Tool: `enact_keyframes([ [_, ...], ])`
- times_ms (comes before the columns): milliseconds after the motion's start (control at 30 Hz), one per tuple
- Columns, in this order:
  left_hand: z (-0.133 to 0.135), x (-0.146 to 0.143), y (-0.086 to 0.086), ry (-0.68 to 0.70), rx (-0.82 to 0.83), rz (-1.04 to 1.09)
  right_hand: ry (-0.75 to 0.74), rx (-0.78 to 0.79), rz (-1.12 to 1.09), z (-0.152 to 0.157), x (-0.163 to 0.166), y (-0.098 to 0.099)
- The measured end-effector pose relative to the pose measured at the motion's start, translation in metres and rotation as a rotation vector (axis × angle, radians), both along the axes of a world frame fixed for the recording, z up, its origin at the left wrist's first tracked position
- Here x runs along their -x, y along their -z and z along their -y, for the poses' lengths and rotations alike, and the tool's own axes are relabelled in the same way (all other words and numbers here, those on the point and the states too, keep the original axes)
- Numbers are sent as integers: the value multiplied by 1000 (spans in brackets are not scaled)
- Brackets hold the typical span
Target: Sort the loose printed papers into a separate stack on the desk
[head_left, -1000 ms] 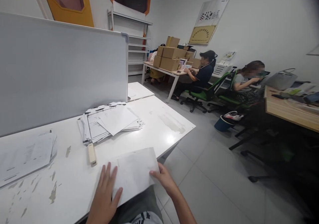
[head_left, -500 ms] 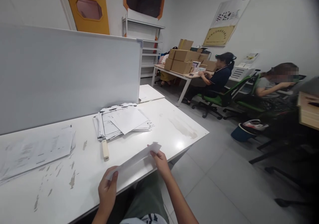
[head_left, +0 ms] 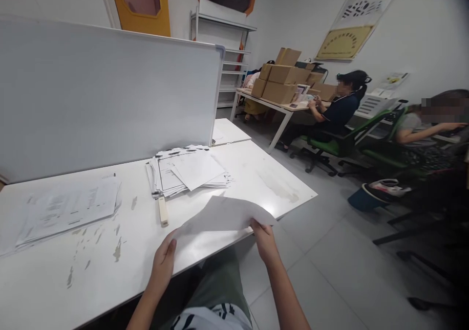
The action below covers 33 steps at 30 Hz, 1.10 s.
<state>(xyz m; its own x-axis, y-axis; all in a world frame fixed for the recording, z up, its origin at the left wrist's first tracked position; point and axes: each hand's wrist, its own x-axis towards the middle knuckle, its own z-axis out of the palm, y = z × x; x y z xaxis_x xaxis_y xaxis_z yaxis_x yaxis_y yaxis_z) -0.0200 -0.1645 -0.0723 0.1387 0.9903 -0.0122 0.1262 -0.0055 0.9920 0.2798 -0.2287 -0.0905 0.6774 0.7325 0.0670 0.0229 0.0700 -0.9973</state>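
Observation:
Between my hands a sheet of paper (head_left: 227,215) is stretched above the near edge of the white table (head_left: 141,244), its far edge curving upward. My left hand (head_left: 163,259) pinches its left end, thumb on top. At the right end, my right hand (head_left: 264,239) grips the paper near its corner. Beyond the sheet lies an uneven pile of papers (head_left: 200,171). A cream-coloured stapler-like bar (head_left: 163,211) rests just in front of that pile. Farther left is another stack of printed sheets (head_left: 69,208).
A whiteboard-like partition (head_left: 110,95) stands along the table's back. Past the right edge, a dark blue bin (head_left: 366,198) sits on the tiled floor. Cardboard boxes (head_left: 282,76) are stacked on a farther table. Two people sit on green chairs (head_left: 328,146) at the right; another sits behind the boxes.
The paper has opened out from a narrow, folded-looking strip into a wider curved sheet. My right hand has moved right, farther from my left. The camera view has shifted slightly.

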Motion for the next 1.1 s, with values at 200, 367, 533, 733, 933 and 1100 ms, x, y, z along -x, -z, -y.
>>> enact_keyframes([
  [200,4,-1,-4,-23,68,73,-178,-1,110,-15,28,-21],
  [367,12,11,3,54,-80,225,-372,-58,248,-32,57,-40],
  [533,19,21,14,43,-94,-11,-437,-78,422,-33,69,-36],
  [733,17,23,9,-60,-81,-183,-459,-95,224,-42,64,-26],
  [933,11,39,5,-42,-310,-106,-542,-171,79,-39,77,-35],
  [1100,13,37,3,-169,-198,-4,-571,-172,139,-31,80,-40],
])
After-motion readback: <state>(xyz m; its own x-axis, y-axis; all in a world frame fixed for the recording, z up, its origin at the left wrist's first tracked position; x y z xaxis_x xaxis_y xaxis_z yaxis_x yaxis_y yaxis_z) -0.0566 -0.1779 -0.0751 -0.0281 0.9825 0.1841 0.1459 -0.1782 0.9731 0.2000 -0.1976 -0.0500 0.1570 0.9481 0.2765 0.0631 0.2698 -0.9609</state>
